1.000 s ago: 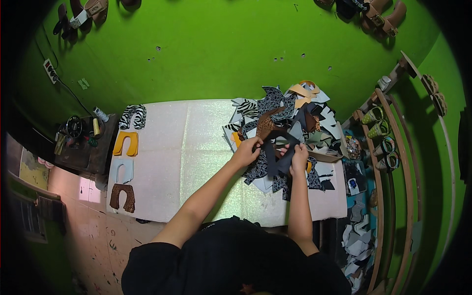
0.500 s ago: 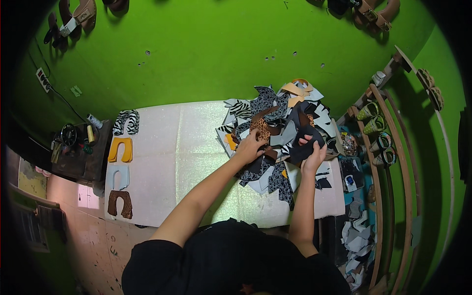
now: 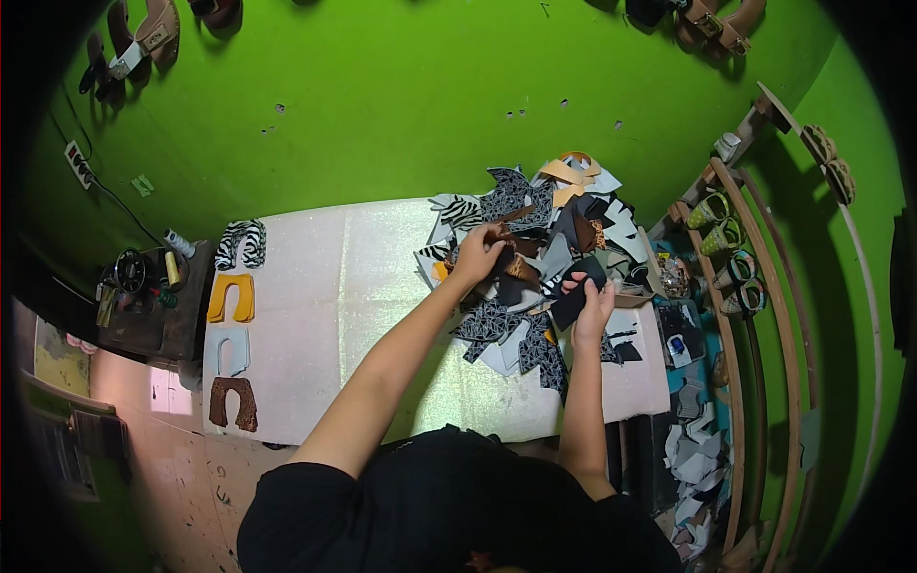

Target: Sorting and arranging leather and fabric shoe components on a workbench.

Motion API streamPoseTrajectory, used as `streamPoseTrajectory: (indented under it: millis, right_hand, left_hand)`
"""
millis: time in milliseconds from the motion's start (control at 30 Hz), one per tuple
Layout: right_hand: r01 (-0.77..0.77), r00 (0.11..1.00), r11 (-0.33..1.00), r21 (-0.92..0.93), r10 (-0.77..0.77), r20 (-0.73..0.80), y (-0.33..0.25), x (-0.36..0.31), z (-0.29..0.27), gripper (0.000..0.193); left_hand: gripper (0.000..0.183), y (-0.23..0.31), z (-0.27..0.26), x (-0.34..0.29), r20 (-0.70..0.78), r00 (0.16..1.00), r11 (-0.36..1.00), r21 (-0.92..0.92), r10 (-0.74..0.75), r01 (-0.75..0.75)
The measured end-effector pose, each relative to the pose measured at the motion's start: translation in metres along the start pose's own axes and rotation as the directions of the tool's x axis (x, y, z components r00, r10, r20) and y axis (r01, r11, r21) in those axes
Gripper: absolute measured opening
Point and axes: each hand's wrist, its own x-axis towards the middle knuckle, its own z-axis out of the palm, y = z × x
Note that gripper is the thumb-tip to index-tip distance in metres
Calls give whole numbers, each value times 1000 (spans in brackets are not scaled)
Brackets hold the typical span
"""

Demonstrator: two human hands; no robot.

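A heap of cut material scraps (image 3: 497,323) in black, grey, white, zebra and leopard patterns covers the right part of the table. Over its middle, my left hand (image 3: 478,254) is closed with its fingers on a brown piece of material (image 3: 513,218). My right hand (image 3: 594,310), at the heap's near right side, grips a black piece of material (image 3: 569,298). A leopard-print scrap (image 3: 521,272) lies between the two hands. Along the table's left edge are U-shaped pieces: a zebra one (image 3: 241,245), a yellow stack (image 3: 232,297), a light grey stack (image 3: 229,351) and a brown leopard one (image 3: 234,403).
The table (image 3: 296,325) has a pale cover and stands against a green wall. Left of it, a dark stand (image 3: 158,315) holds thread spools and a black wheel. A wooden rack (image 3: 764,363) with sandals rises at the right, beside another pile of scraps (image 3: 695,458).
My left hand has moved up and slightly left on the heap, from the leopard-print scrap to a brown piece. My right hand has shifted a little left with the black piece.
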Motion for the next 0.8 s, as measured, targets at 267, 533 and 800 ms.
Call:
streamPoseTrajectory:
  millis: [267,533,800]
  right_hand:
    - [76,971,984,-163,-35,238,17,-24,28,31]
    - [294,874,877,-379,-87,477,7,-79,80,30]
    - [460,818,757,-465,-158,553,0,-118,105,10]
  left_hand:
    - [45,66,-23,-33,72,956,843,494,-285,214]
    - [33,90,-64,-83,427,896,833,-446,-123,327]
    - [16,61,-120,-122,264,949,797,-529,-172,292]
